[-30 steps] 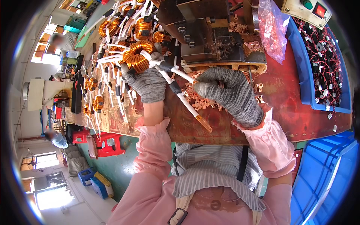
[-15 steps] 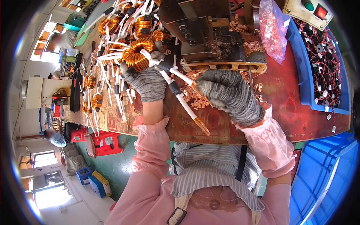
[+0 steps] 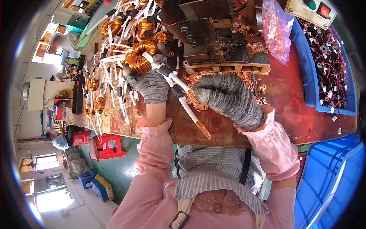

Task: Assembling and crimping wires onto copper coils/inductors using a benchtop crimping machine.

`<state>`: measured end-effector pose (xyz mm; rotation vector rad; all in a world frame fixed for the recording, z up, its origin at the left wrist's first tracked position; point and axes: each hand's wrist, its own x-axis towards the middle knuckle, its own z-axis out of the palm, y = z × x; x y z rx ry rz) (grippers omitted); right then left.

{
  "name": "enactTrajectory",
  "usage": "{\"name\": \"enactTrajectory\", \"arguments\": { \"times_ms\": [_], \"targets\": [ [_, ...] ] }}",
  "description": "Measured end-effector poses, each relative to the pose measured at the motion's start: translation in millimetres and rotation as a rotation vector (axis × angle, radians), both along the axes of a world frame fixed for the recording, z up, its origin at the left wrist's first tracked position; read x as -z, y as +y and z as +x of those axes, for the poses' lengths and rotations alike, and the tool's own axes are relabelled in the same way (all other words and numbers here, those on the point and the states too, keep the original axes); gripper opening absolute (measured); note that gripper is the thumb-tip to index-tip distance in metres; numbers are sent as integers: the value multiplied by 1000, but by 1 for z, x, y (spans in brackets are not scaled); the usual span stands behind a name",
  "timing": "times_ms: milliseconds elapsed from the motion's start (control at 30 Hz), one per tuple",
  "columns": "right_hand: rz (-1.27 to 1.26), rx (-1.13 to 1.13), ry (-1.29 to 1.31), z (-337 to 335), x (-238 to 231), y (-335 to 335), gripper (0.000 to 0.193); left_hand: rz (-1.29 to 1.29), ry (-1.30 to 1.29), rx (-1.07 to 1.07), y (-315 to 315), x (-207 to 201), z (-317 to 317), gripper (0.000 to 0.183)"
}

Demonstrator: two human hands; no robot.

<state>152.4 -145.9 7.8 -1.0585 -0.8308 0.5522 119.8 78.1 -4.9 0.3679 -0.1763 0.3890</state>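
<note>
My left hand [image 3: 150, 86], in a grey knit glove, is wrapped round a ring-shaped coil of copper wire [image 3: 139, 61]. Two white-sleeved leads with black bands run from the coil toward my right. One lead [image 3: 189, 108] hangs free over the table, its bare copper end pointing toward me. My right hand [image 3: 228, 99], gloved alike, is closed with thumb and fingers pinching the bare copper end of the other lead [image 3: 181, 84]. Whether a lug is also in those fingers is hidden. Loose copper lugs [image 3: 200, 104] lie on the table below that hand.
A dark metal press [image 3: 213, 42] stands just beyond my hands. More coils [image 3: 111, 27] are heaped at the far left. A plastic bag of copper lugs [image 3: 276, 34], a switch box [image 3: 312, 10] and a blue tray [image 3: 310, 95] of black parts with red wires stand right.
My right hand has moved slightly left along with the lead's end. The coil and my left hand have hardly moved, and the free lead has shifted a little left.
</note>
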Motion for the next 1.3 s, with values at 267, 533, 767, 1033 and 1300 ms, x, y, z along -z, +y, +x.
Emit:
{"name": "enactTrajectory", "arguments": {
  "times_ms": [267, 533, 767, 1033, 1300],
  "targets": [
    [3, -1, -73, -2, 3, 2, 21, -37, -78, 181, 0, 2, -1, 78],
    [-62, -52, -3, 0, -2, -1, 21, -68, -68, 185, -3, 1, -2, 81],
    [43, 33, -119, -2, 3, -1, 22, -37, -106, 214, -1, 1, -2, 79],
    [-121, -87, 235, -3, -6, -6, 23, -51, -130, 194, 0, 2, -3, 79],
    [-161, -123, 197, -2, -12, -7, 22, -29, -146, 162, 1, 1, -5, 81]
  ]
}}
